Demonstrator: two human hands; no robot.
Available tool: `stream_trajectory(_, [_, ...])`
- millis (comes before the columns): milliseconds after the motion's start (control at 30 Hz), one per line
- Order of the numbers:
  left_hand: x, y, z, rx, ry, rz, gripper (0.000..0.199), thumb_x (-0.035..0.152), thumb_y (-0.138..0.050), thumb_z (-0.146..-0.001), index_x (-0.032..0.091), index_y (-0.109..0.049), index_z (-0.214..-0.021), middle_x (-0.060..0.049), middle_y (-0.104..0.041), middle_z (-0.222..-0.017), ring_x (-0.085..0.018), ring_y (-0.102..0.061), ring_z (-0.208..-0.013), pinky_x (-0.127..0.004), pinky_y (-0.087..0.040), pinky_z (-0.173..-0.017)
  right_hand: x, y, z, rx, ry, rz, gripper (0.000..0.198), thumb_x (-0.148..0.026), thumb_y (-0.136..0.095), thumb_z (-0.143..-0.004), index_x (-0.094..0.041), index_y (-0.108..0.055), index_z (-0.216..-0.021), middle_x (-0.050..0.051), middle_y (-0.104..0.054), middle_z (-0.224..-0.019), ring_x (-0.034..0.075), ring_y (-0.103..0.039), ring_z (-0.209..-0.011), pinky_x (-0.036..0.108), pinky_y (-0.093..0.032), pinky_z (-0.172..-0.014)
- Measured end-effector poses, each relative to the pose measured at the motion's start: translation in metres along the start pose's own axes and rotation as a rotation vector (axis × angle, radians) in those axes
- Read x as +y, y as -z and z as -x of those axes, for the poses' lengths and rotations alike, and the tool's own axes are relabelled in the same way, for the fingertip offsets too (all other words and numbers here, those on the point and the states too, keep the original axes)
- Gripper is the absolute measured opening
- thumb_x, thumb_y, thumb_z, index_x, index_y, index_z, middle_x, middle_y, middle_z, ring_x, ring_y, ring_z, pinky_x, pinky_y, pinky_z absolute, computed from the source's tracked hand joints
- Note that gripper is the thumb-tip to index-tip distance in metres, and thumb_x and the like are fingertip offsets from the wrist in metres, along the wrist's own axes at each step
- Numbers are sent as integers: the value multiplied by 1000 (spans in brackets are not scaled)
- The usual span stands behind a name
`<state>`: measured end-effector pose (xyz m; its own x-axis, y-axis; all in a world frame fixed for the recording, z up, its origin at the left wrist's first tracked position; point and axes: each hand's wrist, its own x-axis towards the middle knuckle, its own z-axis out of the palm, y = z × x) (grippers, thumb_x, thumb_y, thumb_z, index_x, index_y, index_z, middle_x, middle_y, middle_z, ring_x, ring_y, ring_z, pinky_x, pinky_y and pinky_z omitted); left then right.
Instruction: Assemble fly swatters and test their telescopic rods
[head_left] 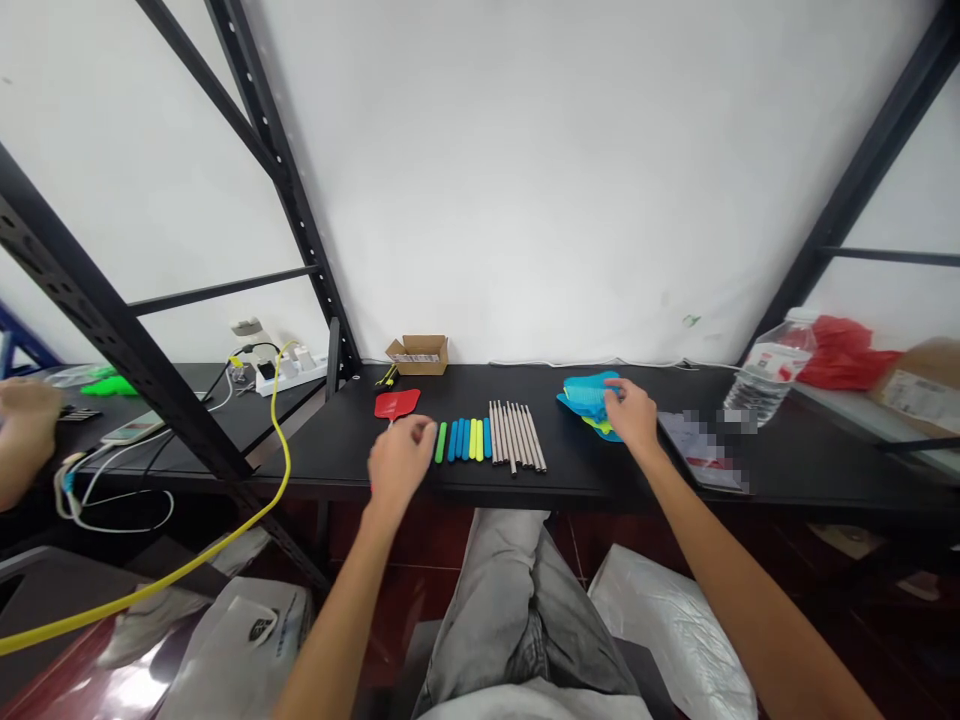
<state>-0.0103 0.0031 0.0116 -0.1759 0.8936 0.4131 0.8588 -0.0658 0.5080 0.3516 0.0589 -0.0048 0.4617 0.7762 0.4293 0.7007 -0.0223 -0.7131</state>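
Note:
My right hand pinches the edge of a blue flyswatter head with a fine mesh; a yellow-green one shows beneath it in the same pile. My left hand hovers low by the left end of a row of sticks, its fingers curled; whatever is in them is hidden. Closest to it is a green stick. Blue sticks and yellow ones lie alongside, then several thin metal rods. Just beyond my left hand rests a red flyswatter head.
A small open cardboard box stands near the wall on the black table. To the right are a flat pouch or tablet and a water bottle. A yellow cable hangs at left, past the shelf post. Another person's hand is far left.

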Motion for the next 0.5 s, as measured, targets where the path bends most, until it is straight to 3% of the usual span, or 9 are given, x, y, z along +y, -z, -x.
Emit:
stream_trajectory(67, [-28,10,-5,39,113,-294,37,49,-51,-85,21,-67,-103,-14,-68,-103,-32,-63,-97,-37,-46,-76,14,3,-1,-33,-35,213,33,-27,-49,-83,-18,-69,-108,14,-66,-91,30,-59,-93,40,-44,-81])
stream_trajectory(100, [-38,13,-6,-2,142,-394,43,53,-51,-83,18,-66,-103,-17,-67,-104,-36,-62,-99,-40,-47,-76,18,3,1,-35,-41,288,34,-27,-48,-83,-18,-68,-109,16,-65,-94,32,-58,-97,41,-43,-81])
stream_trajectory(233, [-55,14,-7,-186,202,-539,41,47,-43,-89,13,-63,-98,-20,-67,-99,-38,-65,-95,-45,-48,-75,19,-8,14,34,-39,381,35,-34,-47,-87,-20,-69,-110,19,-57,-113,35,-51,-108,44,-41,-84])
stream_trajectory(400, [-27,18,0,-137,199,-506,40,42,-32,-95,12,-56,-106,-20,-68,-94,-37,-66,-91,-44,-48,-75,2,-9,23,128,38,264,35,-38,-48,-88,-18,-71,-104,19,-50,-131,38,-45,-119,49,-37,-93])
stream_trajectory(500, [12,13,12,-94,156,-369,42,46,-27,-97,15,-51,-110,-16,-68,-87,-33,-67,-83,-41,-47,-72,-28,-12,38,28,200,-42,37,-39,-45,-90,-15,-70,-103,18,-63,-115,33,-52,-115,46,-36,-99])
